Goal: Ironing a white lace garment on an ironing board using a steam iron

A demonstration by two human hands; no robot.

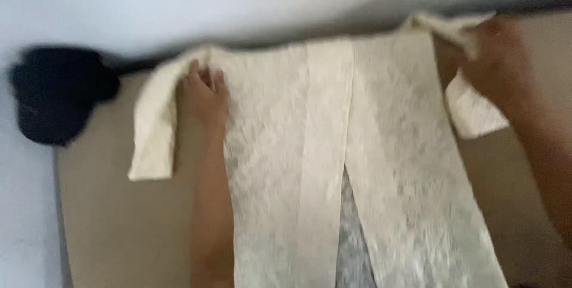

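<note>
The cream lace garment point(333, 163) lies spread on the tan surface point(119, 228), its shoulders at both sets of fingertips. The left hand point(204, 98) presses flat, fingers together, just beside the left sleeve point(156, 124). The right hand point(497, 64) pinches the right sleeve point(471, 106) in closed fingers, though blur hides the exact grip. Folding cleanly likely calls for keeping the left palm down while the cloth stays taut. A dark cap point(56, 94) sits well left of the fingers.

Cream lace-patterned garment point(357, 145), plain cream centre band; tan surface point(119, 228) beneath the garment; black cap point(56, 94) left of the garment; pale bluish-white wall point(238, 2) above
</note>
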